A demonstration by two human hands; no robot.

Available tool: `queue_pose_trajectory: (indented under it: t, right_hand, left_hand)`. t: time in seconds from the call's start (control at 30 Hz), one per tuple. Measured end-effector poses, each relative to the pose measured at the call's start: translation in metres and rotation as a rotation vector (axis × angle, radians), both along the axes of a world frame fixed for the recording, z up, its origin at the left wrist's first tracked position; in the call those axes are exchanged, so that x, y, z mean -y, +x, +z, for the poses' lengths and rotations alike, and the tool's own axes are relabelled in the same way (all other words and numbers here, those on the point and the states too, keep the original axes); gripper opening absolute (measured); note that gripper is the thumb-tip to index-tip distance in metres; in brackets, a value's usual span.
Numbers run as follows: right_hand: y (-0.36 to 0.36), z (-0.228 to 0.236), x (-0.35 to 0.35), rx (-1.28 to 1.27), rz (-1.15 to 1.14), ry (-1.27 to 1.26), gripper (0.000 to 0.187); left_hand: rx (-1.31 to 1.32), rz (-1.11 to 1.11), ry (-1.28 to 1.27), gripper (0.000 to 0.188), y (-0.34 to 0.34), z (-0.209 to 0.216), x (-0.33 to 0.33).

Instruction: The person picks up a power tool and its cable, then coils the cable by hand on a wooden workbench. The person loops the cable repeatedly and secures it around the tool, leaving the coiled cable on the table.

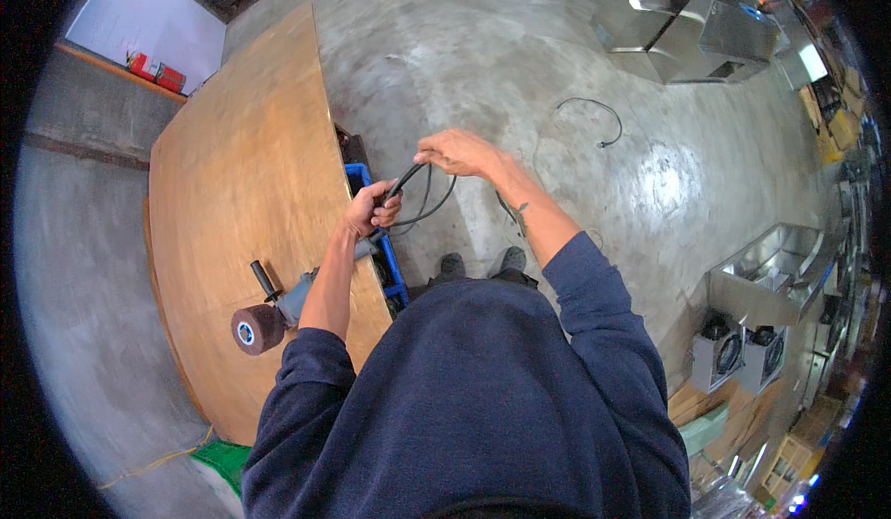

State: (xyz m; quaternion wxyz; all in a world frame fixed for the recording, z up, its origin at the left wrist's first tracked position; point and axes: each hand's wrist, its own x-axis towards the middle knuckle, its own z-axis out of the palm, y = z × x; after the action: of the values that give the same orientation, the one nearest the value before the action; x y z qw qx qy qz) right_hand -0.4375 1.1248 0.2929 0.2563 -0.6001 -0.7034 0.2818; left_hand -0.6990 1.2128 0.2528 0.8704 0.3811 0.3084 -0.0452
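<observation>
Head view: near the centre, toward 11 o'clock, a black flexible cable (406, 179) runs in a loop between two bare hands. At 10 o'clock the left hand (373, 208) has its fingers curled closed around the cable. At 12 o'clock the right hand (457, 153) pinches the top of the bend, its fingers narrow on it.

At 8 o'clock a grey handheld power tool (295, 298) with a black side handle and a brown cylindrical abrasive wheel (260, 330) lies on a broad tan wooden counter (241, 176); its rear part passes beneath the left forearm. Blue plastic crates (393, 257) stand just beside the counter's edge, close to the left hand.

Between 1 and 2 o'clock, a second dark, curved cable (613, 118) lies on the grey concrete floor (520, 64), well apart from the hands. Farther out that way stands a folded silvery sheet-metal housing (715, 32).
</observation>
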Motion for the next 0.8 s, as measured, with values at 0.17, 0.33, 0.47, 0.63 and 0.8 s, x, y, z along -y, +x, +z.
queue_pose_trajectory:
  t: [0.17,0.33,0.47,0.63,0.8]
  right_hand:
    - [-0.016,0.004,-0.001,-0.014,0.006,-0.105,0.037]
    - [-0.010,-0.022,-0.010,-0.132,-0.031,0.053,0.033]
    - [0.021,-0.038,-0.016,-0.262,-0.228,0.209,0.040]
    - [0.035,-0.055,-0.013,-0.221,-0.248,-0.108,0.051]
    - [-0.004,-0.063,-0.001,-0.203,-0.153,-0.162,0.082]
  left_hand:
    - [0.012,0.026,0.009,0.050,-0.002,0.000,0.006]
    - [0.011,0.064,0.015,0.050,-0.002,0.008,0.008]
    - [0.056,0.134,0.009,0.049,-0.010,0.011,0.008]
    - [0.111,0.130,-0.095,0.050,-0.014,0.008,0.000]
    - [0.199,0.139,-0.198,0.053,-0.021,0.009,-0.006]
